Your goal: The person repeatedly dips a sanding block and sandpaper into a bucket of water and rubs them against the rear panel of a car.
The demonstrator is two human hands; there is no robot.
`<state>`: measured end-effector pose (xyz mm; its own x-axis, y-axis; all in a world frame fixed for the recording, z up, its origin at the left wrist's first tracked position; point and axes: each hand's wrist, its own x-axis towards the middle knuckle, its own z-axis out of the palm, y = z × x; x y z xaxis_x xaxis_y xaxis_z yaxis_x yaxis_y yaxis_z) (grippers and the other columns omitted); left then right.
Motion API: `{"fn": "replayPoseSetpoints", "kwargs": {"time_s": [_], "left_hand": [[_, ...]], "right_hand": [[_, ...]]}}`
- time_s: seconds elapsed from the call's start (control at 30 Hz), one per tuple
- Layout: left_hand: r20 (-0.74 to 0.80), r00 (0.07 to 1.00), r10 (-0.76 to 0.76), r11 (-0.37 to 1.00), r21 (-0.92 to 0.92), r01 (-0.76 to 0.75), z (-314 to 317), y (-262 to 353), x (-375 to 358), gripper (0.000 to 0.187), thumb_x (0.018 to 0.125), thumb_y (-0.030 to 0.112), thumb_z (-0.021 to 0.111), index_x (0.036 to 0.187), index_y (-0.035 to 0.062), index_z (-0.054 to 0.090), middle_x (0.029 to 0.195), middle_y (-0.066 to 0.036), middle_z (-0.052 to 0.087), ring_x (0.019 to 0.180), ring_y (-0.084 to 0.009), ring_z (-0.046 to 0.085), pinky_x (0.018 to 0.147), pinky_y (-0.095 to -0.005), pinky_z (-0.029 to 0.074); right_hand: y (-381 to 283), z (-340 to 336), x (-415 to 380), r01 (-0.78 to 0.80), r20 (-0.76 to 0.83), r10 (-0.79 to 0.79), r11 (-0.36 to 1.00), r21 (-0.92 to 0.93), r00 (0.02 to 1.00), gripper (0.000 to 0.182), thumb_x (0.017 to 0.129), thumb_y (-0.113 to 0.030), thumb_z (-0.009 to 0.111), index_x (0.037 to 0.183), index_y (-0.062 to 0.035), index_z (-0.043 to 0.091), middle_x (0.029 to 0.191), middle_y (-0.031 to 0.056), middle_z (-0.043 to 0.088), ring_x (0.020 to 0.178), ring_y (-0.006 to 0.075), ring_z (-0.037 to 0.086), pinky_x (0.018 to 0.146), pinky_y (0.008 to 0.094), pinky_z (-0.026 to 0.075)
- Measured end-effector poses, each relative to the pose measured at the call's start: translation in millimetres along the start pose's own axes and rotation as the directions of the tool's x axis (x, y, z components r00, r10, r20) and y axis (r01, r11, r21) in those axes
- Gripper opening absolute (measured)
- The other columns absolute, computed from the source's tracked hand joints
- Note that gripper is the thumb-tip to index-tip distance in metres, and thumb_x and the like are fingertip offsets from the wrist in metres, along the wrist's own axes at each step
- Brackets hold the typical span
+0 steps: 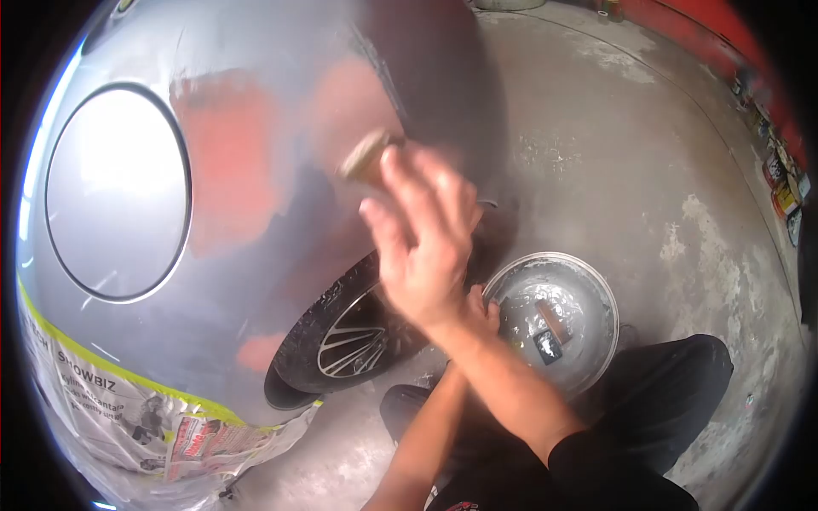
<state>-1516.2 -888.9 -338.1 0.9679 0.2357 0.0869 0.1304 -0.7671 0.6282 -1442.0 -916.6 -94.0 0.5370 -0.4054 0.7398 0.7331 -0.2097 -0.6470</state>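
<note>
My right hand [426, 221] is raised against the grey car body panel [230, 315], its fingers closed on a small tan sanding pad [368, 155], blurred by motion. The pad is at a reddish patch [348, 94] on the panel, near the wheel arch. Below, partly hidden behind my right forearm, my left hand [484, 312] grips the rim of a round metal basin [615, 315]. In the basin are water, a brown strip [552, 322] and a dark block [547, 347].
A spoked wheel [354, 341] sits under the panel. Left of it are a round fuel flap [118, 192], another reddish patch [230, 162] and newspaper masking [145, 417] edged with green tape. Cans [784, 192] line the red wall on the right. The concrete floor [613, 170] is stained.
</note>
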Motion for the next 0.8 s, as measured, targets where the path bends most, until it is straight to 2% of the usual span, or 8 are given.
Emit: {"fn": "replayPoseSetpoints", "kwargs": {"time_s": [0.03,0.1,0.2,0.33,0.4,0.53,0.67,0.8], "left_hand": [[0.073,0.995,-0.064,0.997,-0.031,0.067,-7,10,4,0.044,0.103,0.025,0.069,0.141,0.0030,0.066,0.107,-0.030,0.079,0.099,-0.0501,0.076,0.096,-0.0555,0.058],[0.037,0.999,0.026,1.000,0.002,-0.026,-10,13,10,0.041,0.103,0.025,0.068,0.138,0.0035,0.067,0.103,-0.028,0.079,0.095,-0.0499,0.076,0.090,-0.0551,0.059],[-0.042,0.996,0.084,0.994,0.071,-0.081,-14,18,0,0.037,0.103,0.026,0.069,0.132,0.0023,0.068,0.100,-0.027,0.079,0.095,-0.0494,0.077,0.086,-0.0549,0.060],[0.074,0.997,-0.014,0.991,-0.133,0.024,-8,10,5,0.037,0.103,0.024,0.068,0.135,0.0045,0.068,0.102,-0.026,0.080,0.092,-0.0467,0.077,0.088,-0.0532,0.059],[-0.003,0.996,0.087,0.995,-0.040,-0.087,-2,-3,6,0.038,0.103,0.024,0.069,0.136,0.0043,0.068,0.104,-0.026,0.080,0.094,-0.0466,0.077,0.089,-0.0534,0.058],[-0.006,0.995,0.103,0.993,0.065,-0.102,2,-10,4,0.045,0.104,0.026,0.069,0.141,0.0013,0.065,0.104,-0.027,0.079,0.097,-0.0456,0.077,0.091,-0.0523,0.057],[-0.045,0.993,0.110,0.950,0.297,-0.092,13,-25,-5,0.046,0.108,0.033,0.066,0.144,0.0037,0.062,0.128,-0.028,0.071,0.123,-0.0427,0.066,0.106,-0.0489,0.050],[0.001,0.994,0.110,0.986,0.125,-0.110,23,-46,-12,0.046,0.105,0.036,0.068,0.139,0.0044,0.066,0.132,-0.028,0.071,0.127,-0.0427,0.065,0.108,-0.0503,0.051]], "right_hand": [[-3,-1,-15,0.014,0.011,-0.015,0.998,0.062,1.000,0.047,0.097,-0.024,0.084,0.142,-0.0110,0.076,0.141,0.0104,0.069,0.121,0.0310,0.064,0.104,0.0471,0.047],[-14,-16,-23,0.090,0.106,-0.092,0.996,0.029,0.990,0.049,0.096,-0.025,0.084,0.142,-0.0104,0.076,0.139,0.0100,0.070,0.120,0.0310,0.064,0.103,0.0470,0.048],[13,-12,-12,-0.017,0.008,0.017,0.999,-0.036,1.000,0.047,0.095,-0.023,0.085,0.140,-0.0130,0.077,0.139,0.0081,0.069,0.117,0.0312,0.064,0.103,0.0476,0.048],[3,-20,-31,0.083,0.142,-0.082,0.997,-0.003,0.986,0.053,0.093,-0.027,0.087,0.143,-0.0151,0.076,0.141,0.0051,0.068,0.121,0.0285,0.063,0.106,0.0449,0.043],[18,-20,-13,0.079,0.106,-0.078,0.997,-0.011,0.991,0.052,0.094,-0.026,0.086,0.144,-0.0157,0.076,0.143,0.0047,0.068,0.123,0.0277,0.063,0.106,0.0450,0.043],[16,-20,-19,0.045,0.093,-0.045,0.999,0.000,0.995,0.049,0.096,-0.023,0.084,0.142,-0.0138,0.075,0.141,0.0069,0.068,0.122,0.0281,0.063,0.106,0.0453,0.043],[20,-13,10,0.088,0.053,-0.089,0.996,0.017,0.995,0.048,0.095,-0.024,0.085,0.141,-0.0147,0.076,0.139,0.0057,0.069,0.118,0.0283,0.064,0.100,0.0449,0.046],[27,-10,24,0.115,0.033,-0.115,0.993,0.008,0.993,0.050,0.093,-0.025,0.086,0.141,-0.0117,0.076,0.138,0.0098,0.069,0.114,0.0289,0.065,0.097,0.0448,0.047]]}}
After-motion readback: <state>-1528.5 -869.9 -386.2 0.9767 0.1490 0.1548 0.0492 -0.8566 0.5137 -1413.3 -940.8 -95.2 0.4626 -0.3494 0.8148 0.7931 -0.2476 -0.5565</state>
